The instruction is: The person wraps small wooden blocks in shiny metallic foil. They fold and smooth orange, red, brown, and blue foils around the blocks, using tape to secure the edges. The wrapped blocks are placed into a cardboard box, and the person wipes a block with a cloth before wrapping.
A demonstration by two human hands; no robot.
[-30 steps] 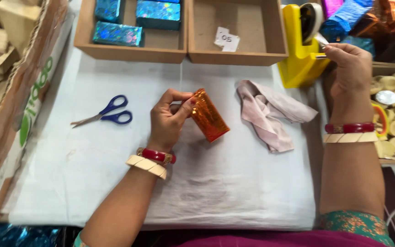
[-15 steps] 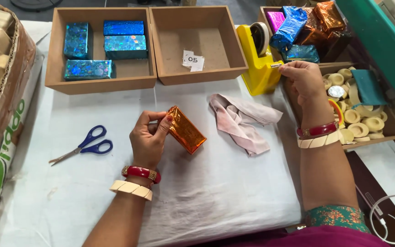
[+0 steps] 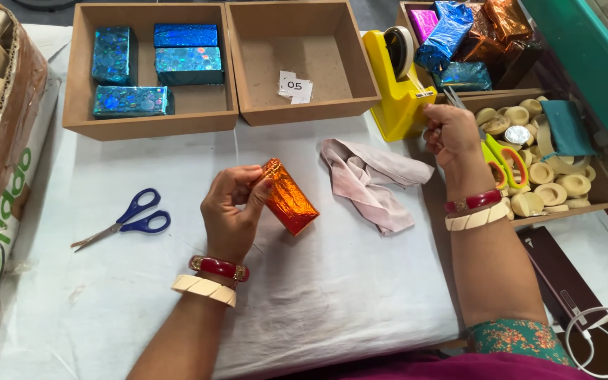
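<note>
Your left hand grips orange box, long axis 11-to-5; right hand clenched at tape dispenser, 2 o'clock off box.

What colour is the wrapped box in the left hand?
Shiny orange foil wrap on the box, clearest in the head view.

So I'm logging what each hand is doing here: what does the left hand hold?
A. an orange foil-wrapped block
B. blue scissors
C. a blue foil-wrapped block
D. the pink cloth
A: the left hand grips the orange block by one end above the white cloth, while the scissors lie apart on it, untouched.
</note>
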